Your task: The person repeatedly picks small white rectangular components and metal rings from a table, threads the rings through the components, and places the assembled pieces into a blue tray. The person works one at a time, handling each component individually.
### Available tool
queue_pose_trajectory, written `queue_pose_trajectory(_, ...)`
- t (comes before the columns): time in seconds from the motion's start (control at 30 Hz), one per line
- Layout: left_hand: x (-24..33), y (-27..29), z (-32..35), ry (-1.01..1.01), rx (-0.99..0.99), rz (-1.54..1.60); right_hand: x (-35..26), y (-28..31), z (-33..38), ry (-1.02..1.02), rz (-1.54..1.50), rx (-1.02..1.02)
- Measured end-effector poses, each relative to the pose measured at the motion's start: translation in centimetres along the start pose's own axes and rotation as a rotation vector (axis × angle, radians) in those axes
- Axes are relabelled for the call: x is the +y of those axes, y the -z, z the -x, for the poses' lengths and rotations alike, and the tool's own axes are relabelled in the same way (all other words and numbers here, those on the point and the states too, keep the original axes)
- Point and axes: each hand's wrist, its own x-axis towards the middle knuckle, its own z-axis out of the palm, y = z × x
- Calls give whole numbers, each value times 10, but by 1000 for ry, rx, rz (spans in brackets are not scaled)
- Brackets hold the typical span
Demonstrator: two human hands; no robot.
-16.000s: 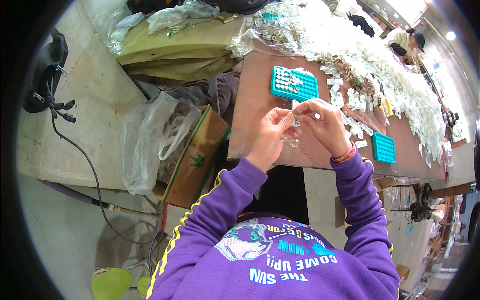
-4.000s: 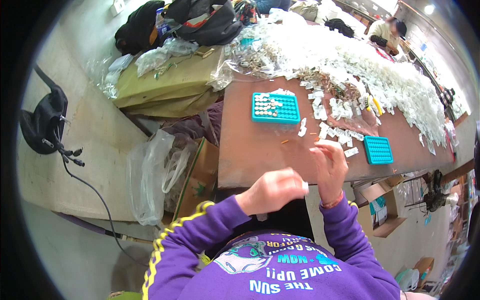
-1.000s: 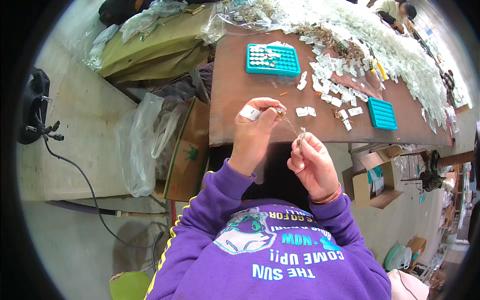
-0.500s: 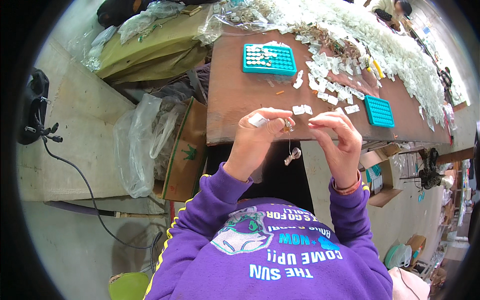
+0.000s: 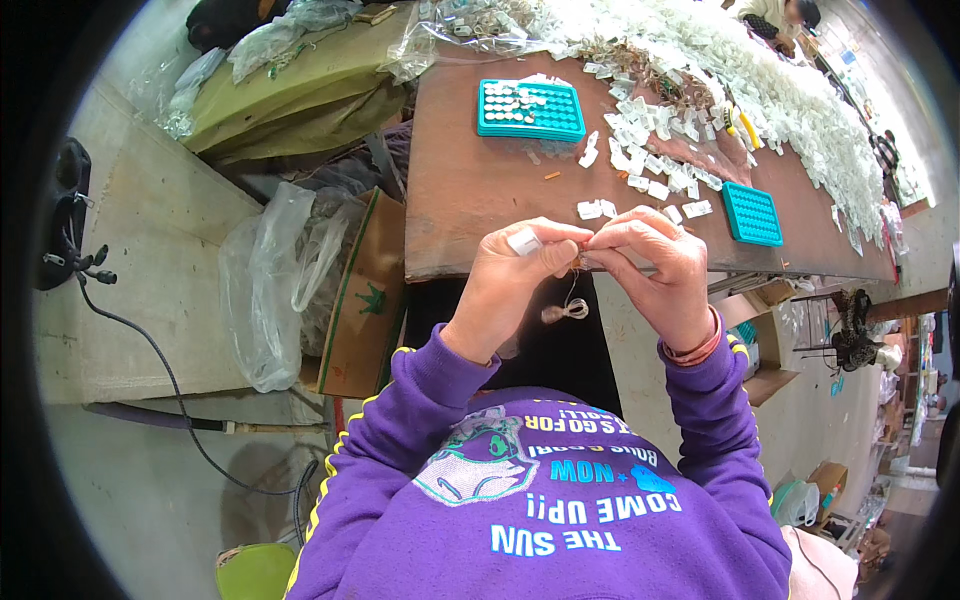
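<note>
My left hand (image 5: 505,282) is closed in a pinch, with a small white plastic piece (image 5: 523,241) lying against its index finger. From the pinch hangs a small coiled bundle of thin pale wire (image 5: 567,312), just off the table's front edge. My right hand (image 5: 655,268) is also pinched, its fingertips meeting the left ones; what lies between them is too small and covered to make out. A few loose white plastic pieces (image 5: 597,209) lie on the brown table just beyond the fingertips.
A teal tray (image 5: 483,123) holding several silvery discs sits far left on the table (image 5: 450,200). A second teal tray (image 5: 752,215) is at right. White pieces form a large heap (image 5: 790,110) behind, beside yellow-handled pliers (image 5: 749,130). A cardboard box (image 5: 350,330) stands left.
My right hand has moved left, and its fingertips now meet those of my left hand. The hanging wire bundle has swung slightly left.
</note>
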Motion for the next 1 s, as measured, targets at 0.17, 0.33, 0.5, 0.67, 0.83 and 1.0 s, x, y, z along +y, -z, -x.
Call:
queue_pose_trajectory(0.17,-1,0,1,53,15,8,2,5,-4,75,11,-74)
queue_pose_trajectory(0.33,-3,-2,1,76,5,33,1,10,-3,83,87,-147)
queue_pose_trajectory(0.5,-2,-1,0,59,-5,-61,-1,14,-3,115,159,-211)
queue_pose_trajectory(0.67,1,1,1,69,-25,-92,0,21,-8,158,136,-281)
queue_pose_trajectory(0.83,3,0,4,69,-34,-95,-1,24,-12,113,103,-354)
queue_pose_trajectory(1.0,2,0,3,57,-6,-47,-2,17,-10,90,130,-191)
